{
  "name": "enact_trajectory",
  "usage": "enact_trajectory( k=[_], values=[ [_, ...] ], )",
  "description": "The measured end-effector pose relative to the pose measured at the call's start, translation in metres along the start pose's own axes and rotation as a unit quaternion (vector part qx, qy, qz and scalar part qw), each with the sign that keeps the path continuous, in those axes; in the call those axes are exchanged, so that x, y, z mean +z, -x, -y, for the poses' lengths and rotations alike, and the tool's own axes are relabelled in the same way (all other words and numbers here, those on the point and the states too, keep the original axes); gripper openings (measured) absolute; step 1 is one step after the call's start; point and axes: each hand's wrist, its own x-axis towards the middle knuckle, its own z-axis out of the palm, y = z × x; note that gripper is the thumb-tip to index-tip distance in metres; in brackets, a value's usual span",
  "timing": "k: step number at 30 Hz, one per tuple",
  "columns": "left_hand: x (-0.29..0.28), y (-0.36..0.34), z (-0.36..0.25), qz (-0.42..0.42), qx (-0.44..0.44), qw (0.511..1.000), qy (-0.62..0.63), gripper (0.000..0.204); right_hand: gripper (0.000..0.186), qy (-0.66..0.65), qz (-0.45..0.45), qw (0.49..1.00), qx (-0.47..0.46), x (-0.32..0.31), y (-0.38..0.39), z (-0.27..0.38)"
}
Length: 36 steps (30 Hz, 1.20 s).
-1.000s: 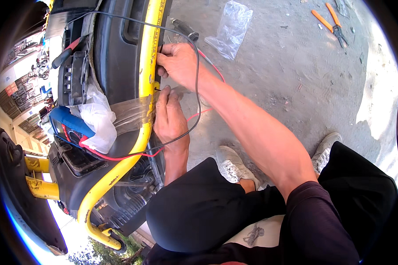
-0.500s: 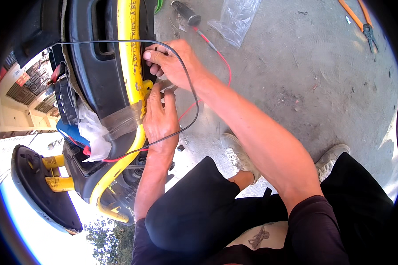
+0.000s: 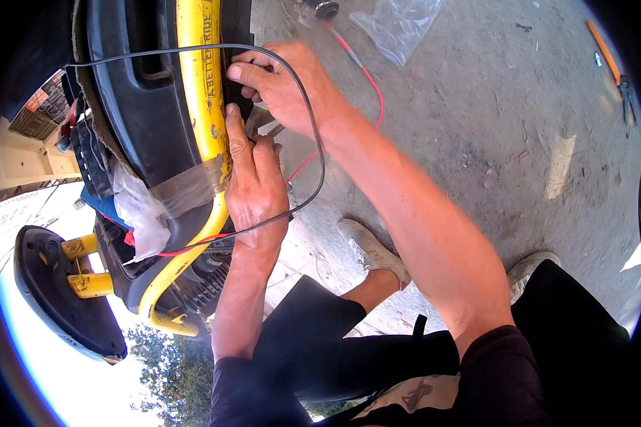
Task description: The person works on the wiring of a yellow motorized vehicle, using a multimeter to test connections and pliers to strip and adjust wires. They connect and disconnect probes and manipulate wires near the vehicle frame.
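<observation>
A yellow tubular frame [image 3: 199,99] runs along the black plastic body panel [image 3: 142,114] of a scooter-like vehicle. My right hand [image 3: 285,82] is at the panel's right edge, thumb and fingers pinched together; what they hold, if anything, is too small to name. Just below it, my left hand [image 3: 255,188] rests against the frame, its index finger stretched out and the other fingers partly bent and apart. A grey strip-like piece shows between the two hands. The black cable [image 3: 308,107] loops over my right wrist and across my left one.
Clear plastic wrap [image 3: 189,188] is bound round the frame. Left of it are a white plastic bag [image 3: 139,213] and a black seat [image 3: 53,292]. On the ground lie a red wire [image 3: 377,89], a transparent bag [image 3: 399,28] and orange-handled pliers [image 3: 623,92].
The view has shifted, so the vehicle sits slightly further left and higher. My left index finger has reached further up along the frame. The right hand keeps its pinch at the panel edge.
</observation>
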Motion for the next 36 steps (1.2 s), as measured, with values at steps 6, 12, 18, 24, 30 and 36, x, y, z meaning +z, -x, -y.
enact_trajectory(
  k=[6,12,18,24,30,36],
  values=[
    [0.025,-0.002,-0.019,-0.055,-0.083,0.995,0.023,0.022,0.018,-0.038,-0.045,0.998,0.034,0.001,0.01,-0.001],
    [0.049,-0.005,-0.01,-0.111,-0.159,0.976,0.103,0.024,0.016,-0.04,-0.113,0.993,0.017,-0.003,0.021,0.005],
    [0.054,-0.006,-0.006,-0.158,-0.172,0.963,0.135,0.022,0.019,-0.102,-0.103,0.989,-0.039,0.003,0.023,0.022],
    [0.077,-0.011,-0.001,-0.288,-0.13,0.939,0.136,0.021,0.024,-0.03,-0.095,0.995,-0.014,-0.007,0.026,0.028],
    [0.088,-0.014,-0.009,-0.337,-0.145,0.921,0.129,0.023,0.019,-0.061,-0.013,0.998,-0.017,-0.016,0.03,0.031],
    [0.083,-0.016,-0.018,-0.338,-0.174,0.907,0.181,0.026,0.022,-0.061,0.048,0.996,-0.037,-0.019,0.031,0.026]
  ],
)
